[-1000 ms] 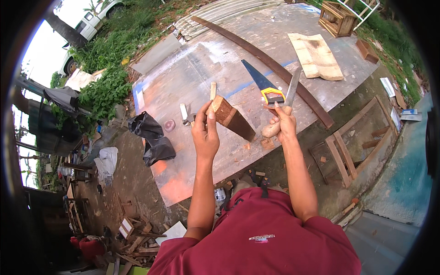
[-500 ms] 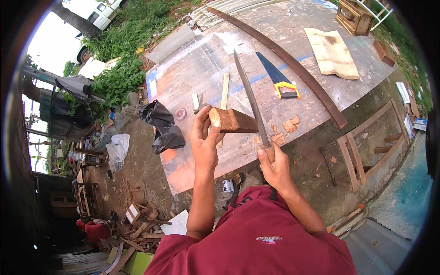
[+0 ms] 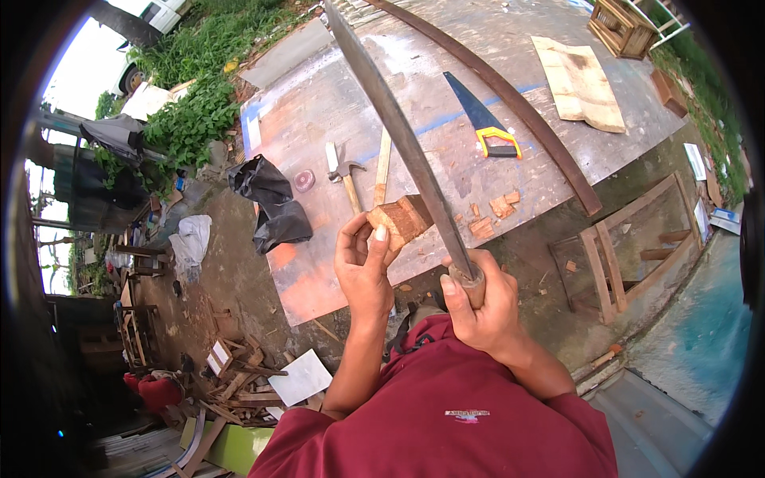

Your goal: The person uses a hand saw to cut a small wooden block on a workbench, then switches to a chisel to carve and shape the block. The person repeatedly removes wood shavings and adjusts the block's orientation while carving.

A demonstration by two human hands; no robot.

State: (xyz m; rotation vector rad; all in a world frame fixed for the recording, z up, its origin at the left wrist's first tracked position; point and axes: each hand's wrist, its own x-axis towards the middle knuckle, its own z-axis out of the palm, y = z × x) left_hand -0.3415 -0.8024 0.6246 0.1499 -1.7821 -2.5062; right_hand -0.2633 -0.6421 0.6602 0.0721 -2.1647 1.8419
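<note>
Reddish wood block (image 3: 401, 221), rough-cut, chipped edges

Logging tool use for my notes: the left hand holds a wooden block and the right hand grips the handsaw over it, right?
Not the handsaw; it lies on the board. The head view shows the right hand gripping a long machete. The left hand does hold the wooden block.

Handsaw (image 3: 484, 126) upper centre on board (image 3: 319, 263). Hammer (image 3: 344, 171) left of it, beside wood strip (image 3: 382, 167). Chips (image 3: 490, 217) centre. Black bag (image 3: 271, 203) at board's left edge. Curved plank (image 3: 542, 131) upper right. Frame (image 3: 617, 251) right. Crate (image 3: 621, 24) top right.
</note>
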